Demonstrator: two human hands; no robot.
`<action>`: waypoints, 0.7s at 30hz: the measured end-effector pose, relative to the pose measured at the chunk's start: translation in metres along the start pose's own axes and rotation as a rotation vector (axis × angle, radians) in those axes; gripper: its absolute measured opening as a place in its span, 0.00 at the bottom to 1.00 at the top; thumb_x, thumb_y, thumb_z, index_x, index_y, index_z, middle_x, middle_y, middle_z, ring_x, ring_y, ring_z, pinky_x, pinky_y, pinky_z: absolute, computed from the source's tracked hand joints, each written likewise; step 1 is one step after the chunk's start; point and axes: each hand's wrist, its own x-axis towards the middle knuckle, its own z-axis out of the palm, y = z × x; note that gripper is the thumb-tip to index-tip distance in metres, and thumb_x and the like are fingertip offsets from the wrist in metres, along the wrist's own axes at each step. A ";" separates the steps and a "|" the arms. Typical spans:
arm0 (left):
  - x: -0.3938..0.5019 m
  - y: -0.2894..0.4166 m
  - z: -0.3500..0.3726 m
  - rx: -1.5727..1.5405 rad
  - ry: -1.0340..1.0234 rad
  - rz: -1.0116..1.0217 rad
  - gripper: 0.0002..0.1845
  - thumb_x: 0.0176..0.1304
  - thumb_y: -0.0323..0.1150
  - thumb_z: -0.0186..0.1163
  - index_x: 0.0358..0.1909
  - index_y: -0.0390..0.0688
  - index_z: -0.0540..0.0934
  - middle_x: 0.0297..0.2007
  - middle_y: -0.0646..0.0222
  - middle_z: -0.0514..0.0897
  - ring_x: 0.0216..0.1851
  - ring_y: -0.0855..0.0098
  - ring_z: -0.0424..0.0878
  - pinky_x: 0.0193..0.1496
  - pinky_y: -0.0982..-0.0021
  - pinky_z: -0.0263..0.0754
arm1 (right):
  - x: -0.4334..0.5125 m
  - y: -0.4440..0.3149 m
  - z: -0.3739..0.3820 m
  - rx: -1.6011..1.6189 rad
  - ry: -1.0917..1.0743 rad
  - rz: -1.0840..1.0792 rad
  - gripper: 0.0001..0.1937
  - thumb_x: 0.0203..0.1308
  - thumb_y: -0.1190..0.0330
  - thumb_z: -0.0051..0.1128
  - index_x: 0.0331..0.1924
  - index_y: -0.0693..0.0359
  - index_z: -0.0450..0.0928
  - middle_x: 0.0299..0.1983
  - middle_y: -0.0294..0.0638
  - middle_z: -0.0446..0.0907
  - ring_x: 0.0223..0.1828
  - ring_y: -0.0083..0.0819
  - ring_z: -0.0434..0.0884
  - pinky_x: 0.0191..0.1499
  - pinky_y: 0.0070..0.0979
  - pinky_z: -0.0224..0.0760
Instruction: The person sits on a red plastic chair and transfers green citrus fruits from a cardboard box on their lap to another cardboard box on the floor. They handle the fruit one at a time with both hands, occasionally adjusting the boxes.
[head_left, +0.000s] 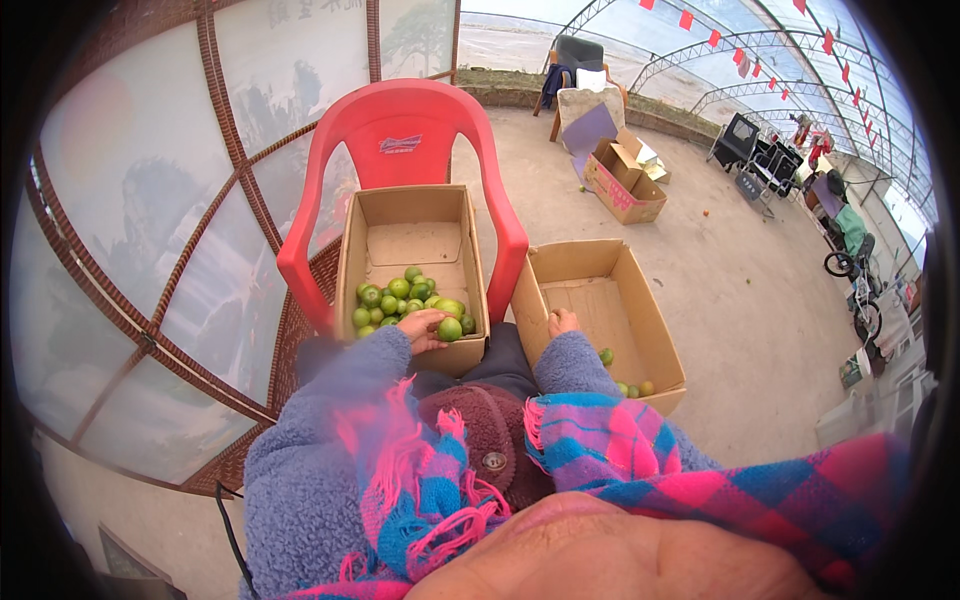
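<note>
A cardboard box (414, 196) stands on the seat of a red plastic armchair (401, 112), with a heap of green citrus fruits (398, 288) in its near half. Over this heap, near the box's front wall, my left hand (424, 330) holds a round green fruit (449, 329) at its fingertips. My right hand (562, 322) is over the left part of a second cardboard box (651, 322), its fingers curled; whether anything is in them cannot be seen. Several green and yellowish fruits (634, 391) lie at the near end of that second box, partly hidden by my sleeve.
A folding screen with woven frames (240, 161) rises at the left. Farther off on the concrete floor stand a pink-printed carton (626, 202) and a padded wooden chair (581, 64). Folded wheelchairs or chairs (772, 165) and a bicycle (866, 315) line the right side.
</note>
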 end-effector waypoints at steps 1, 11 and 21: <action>0.001 -0.001 -0.001 -0.021 0.001 -0.002 0.14 0.63 0.35 0.51 0.49 0.45 0.73 0.43 0.64 0.77 0.43 0.65 0.76 0.41 0.63 0.74 | 0.000 0.000 0.000 -0.034 -0.184 0.097 0.19 0.50 0.70 0.51 0.49 0.61 0.73 0.40 0.50 0.76 0.45 0.52 0.73 0.53 0.38 0.65; -0.007 0.003 0.009 -0.057 -0.183 0.080 0.20 0.60 0.26 0.52 0.55 0.38 0.67 0.49 0.57 0.75 0.53 0.60 0.73 0.54 0.57 0.70 | -0.060 -0.089 -0.013 0.491 -0.214 -0.440 0.21 0.53 0.65 0.56 0.50 0.63 0.70 0.41 0.48 0.73 0.44 0.44 0.75 0.47 0.36 0.68; 0.000 0.003 0.021 0.490 0.100 0.070 0.18 0.61 0.32 0.57 0.51 0.37 0.70 0.47 0.57 0.76 0.42 0.63 0.79 0.44 0.62 0.78 | -0.087 -0.115 0.001 0.477 -0.434 -0.512 0.28 0.48 0.65 0.59 0.55 0.64 0.65 0.50 0.55 0.72 0.54 0.47 0.72 0.56 0.34 0.65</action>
